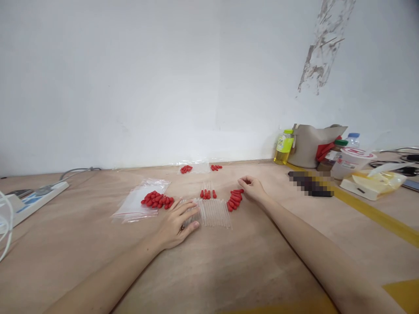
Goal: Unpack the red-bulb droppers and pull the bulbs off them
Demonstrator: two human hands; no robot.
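Observation:
My left hand (180,222) lies flat with its fingers apart over the left end of a row of thin clear plastic tubes (216,213). Just right of that row, several red rubber bulbs (234,200) form a curved line. My right hand (252,186) is beside the top of this line, thumb and fingertips pinched together; whatever is between them cannot be made out. Behind the row, several clear tubes with red bulb ends (206,194) lie side by side, like droppers. A pile of red bulbs (155,199) rests left of my left hand, partly on clear zip bags (131,207).
Near the wall is a clear bag (200,167) with red bulbs at both ends. A power strip (42,200) lies at left. At right stand a yellow bottle (283,148), a grey bag (306,146), a white tub (352,162) and a tissue pack (373,183).

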